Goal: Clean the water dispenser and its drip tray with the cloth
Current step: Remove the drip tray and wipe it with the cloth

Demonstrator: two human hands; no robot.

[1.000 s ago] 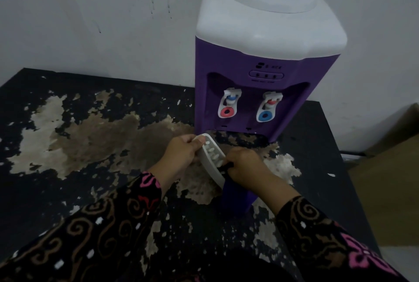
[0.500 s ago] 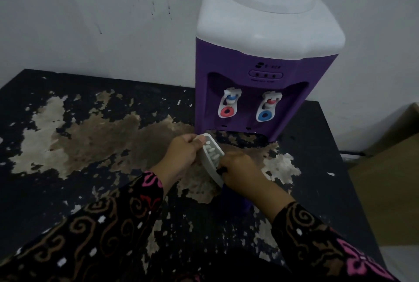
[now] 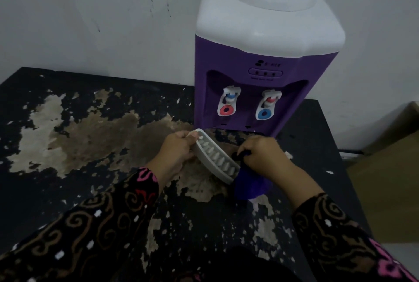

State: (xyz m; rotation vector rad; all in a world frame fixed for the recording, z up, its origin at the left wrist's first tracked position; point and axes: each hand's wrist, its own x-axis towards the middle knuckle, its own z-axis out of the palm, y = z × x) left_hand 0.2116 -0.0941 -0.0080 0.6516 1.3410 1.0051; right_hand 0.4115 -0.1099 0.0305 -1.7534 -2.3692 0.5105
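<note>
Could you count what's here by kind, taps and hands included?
Dispenser: 1
Taps: 2
Drip tray: 1
Cloth: 1
Hands: 2, left hand, right hand
Total: 7

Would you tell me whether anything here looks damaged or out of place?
The black table is peeling in large pale patches. The drip tray is off the water dispenser, held tilted in the left hand.

Peeling black table (image 3: pixel 34 193) — water dispenser (image 3: pixel 229 59) atop
</note>
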